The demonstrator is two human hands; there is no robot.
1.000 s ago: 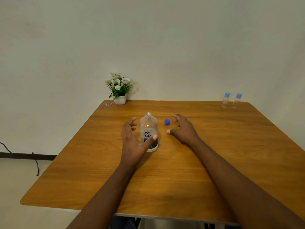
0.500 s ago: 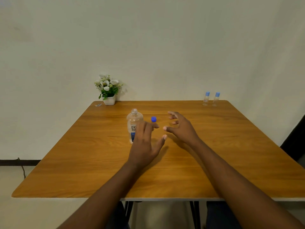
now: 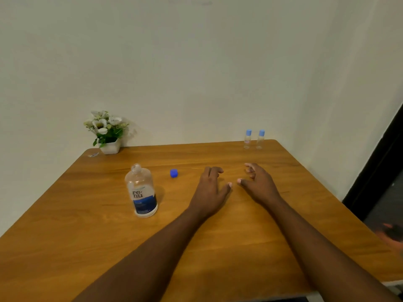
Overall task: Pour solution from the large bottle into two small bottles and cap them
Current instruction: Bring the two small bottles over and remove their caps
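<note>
The large clear bottle (image 3: 142,191) with a blue-and-white label stands upright and uncapped on the wooden table (image 3: 65,247), left of centre. Its blue cap (image 3: 173,173) lies on the table just to its right. Two small clear bottles with light-blue caps, one (image 3: 247,139) beside the other (image 3: 260,139), stand at the far right edge by the wall. My left hand (image 3: 210,190) hovers over the table middle, fingers spread, holding nothing. Close to its right, my right hand (image 3: 257,184) is also open and empty. Both hands are well short of the small bottles.
A small white pot of white flowers (image 3: 106,132) stands at the far left corner, with a small clear scrap (image 3: 93,154) beside it. The wall runs behind the table. A dark doorway or panel (image 3: 379,171) lies to the right.
My left hand let go of the large bottle and moved right, away from it. My right hand also shifted right, away from the blue cap. The view turned rightward.
</note>
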